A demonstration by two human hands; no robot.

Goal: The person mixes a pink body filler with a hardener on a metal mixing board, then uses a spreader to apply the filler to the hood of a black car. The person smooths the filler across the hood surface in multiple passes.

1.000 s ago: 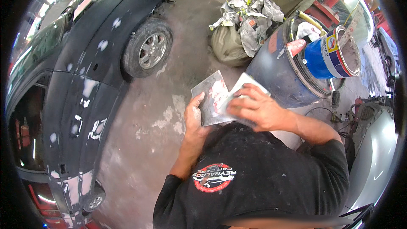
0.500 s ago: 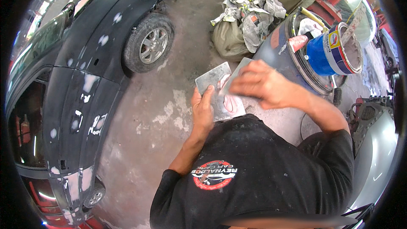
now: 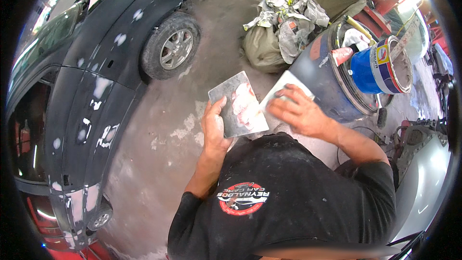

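Plainly, left hand (image 3: 215,127) fingers grip a metal plate (image 3: 237,104); right hand (image 3: 299,113) fingers clasp a spreader (image 3: 284,86).

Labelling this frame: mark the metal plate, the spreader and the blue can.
metal plate (image 3: 231,97): head view, bare upper part of its face.
spreader (image 3: 285,83): head view, top corner above the fingers.
blue can (image 3: 366,70): head view, blue side wall.

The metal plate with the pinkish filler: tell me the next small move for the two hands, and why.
Probably draw the spreader across the metal plate to gather the pinkish filler. The left hand holds the plate tilted from below, the right hand presses the spreader at its right edge, and the filler lies smeared.
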